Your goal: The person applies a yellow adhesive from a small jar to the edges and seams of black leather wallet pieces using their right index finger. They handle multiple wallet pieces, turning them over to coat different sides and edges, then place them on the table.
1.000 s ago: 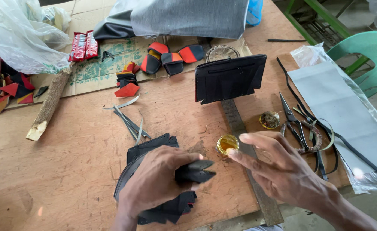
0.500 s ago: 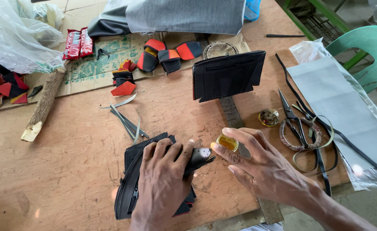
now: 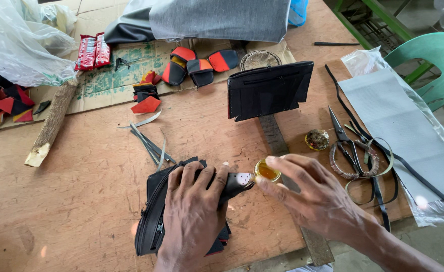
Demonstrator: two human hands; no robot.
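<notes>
Plywood forms the table (image 3: pixel 80 201), which carries leather work and tools. Left hand (image 3: pixel 191 211) lies palm down, fingers spread and bent, pressing a black zipped pouch (image 3: pixel 154 221) flat against the table near its front edge. A black flap (image 3: pixel 237 182) with small punched holes projects from under the fingertips. Right hand (image 3: pixel 315 196) pinches a small round tin (image 3: pixel 267 170) of amber paste between thumb and forefinger, just beside the flap tip. A metal ruler (image 3: pixel 275 141) runs under the right hand toward the far side. Scissors (image 3: pixel 348 143) and a coiled ring (image 3: pixel 355 161) lie right of the tin, with black straps (image 3: pixel 378 186) across them. A tin lid (image 3: pixel 317 139) sits near the scissors. A black wallet panel (image 3: pixel 270 89) stands beyond the ruler. Metal strips (image 3: pixel 149 143) lie left of it. Red and black leather pieces (image 3: pixel 196 68) rest on cardboard (image 3: pixel 106 83) farther back. A wooden stick (image 3: pixel 50 126) lies far left.
</notes>
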